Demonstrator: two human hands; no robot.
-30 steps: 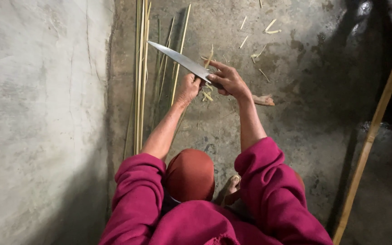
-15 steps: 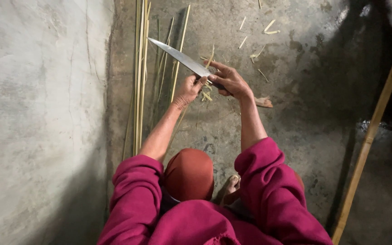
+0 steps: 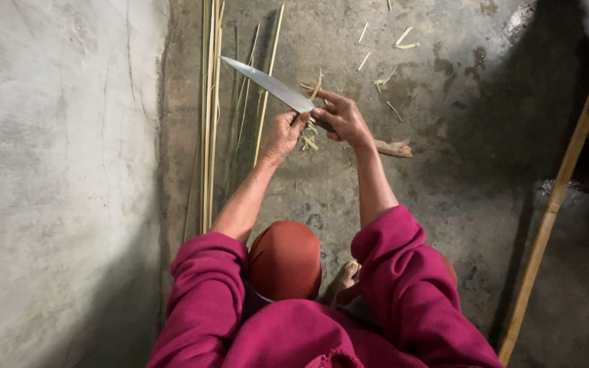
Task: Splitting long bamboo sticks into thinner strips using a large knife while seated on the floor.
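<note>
Head view: we are looking down on a person squatting on a stained concrete floor (image 3: 444, 170) beside a grey wall (image 3: 56, 170). The left hand (image 3: 282, 133) and the right hand (image 3: 342, 119) are meeting just above the floor, ahead of the knees. We are recording a long steel knife (image 3: 267, 85) between them, its blade pointing up and to the left, its grip end hidden at the hands. The left hand's fingers are curling shut at the base of the blade. The right hand's fingers are closing around a thin pale bamboo sliver (image 3: 316, 88) that is lying against the blade; how tightly, we cannot tell. Long bamboo strips (image 3: 209, 102) are lying along the foot of the wall, just left of the hands. Short cut scraps (image 3: 403, 39) are lying scattered beyond the hands. A bamboo pole (image 3: 560, 184) is leaning well apart at the right.
</note>
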